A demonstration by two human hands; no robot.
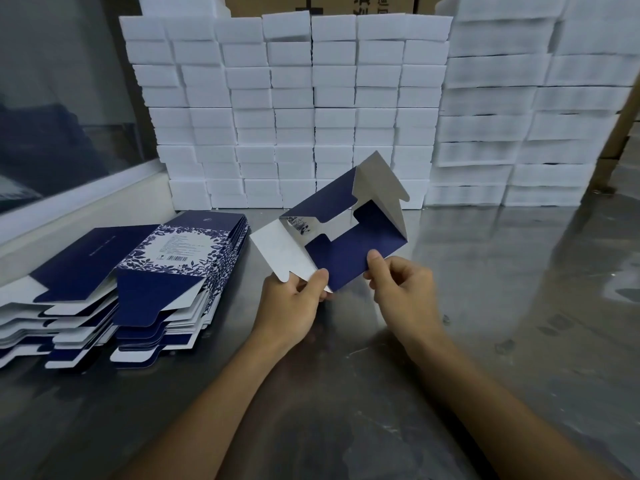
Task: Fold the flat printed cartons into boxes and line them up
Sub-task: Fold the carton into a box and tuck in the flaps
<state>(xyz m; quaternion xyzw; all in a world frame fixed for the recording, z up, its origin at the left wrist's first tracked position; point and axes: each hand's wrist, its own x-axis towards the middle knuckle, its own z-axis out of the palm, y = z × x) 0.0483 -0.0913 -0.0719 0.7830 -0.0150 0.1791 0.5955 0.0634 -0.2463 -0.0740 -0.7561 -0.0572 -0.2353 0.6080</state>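
one head-worn view; looks forward and down, close over the steel table

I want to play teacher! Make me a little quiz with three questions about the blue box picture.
1. True or false: both hands hold the carton above the table.
2. Where is the stack of flat cartons? A) beside the left hand B) beside the right hand C) on the white blocks
3. Fill in: the carton's outside is dark ____.

Key: 1 true; 2 A; 3 blue.
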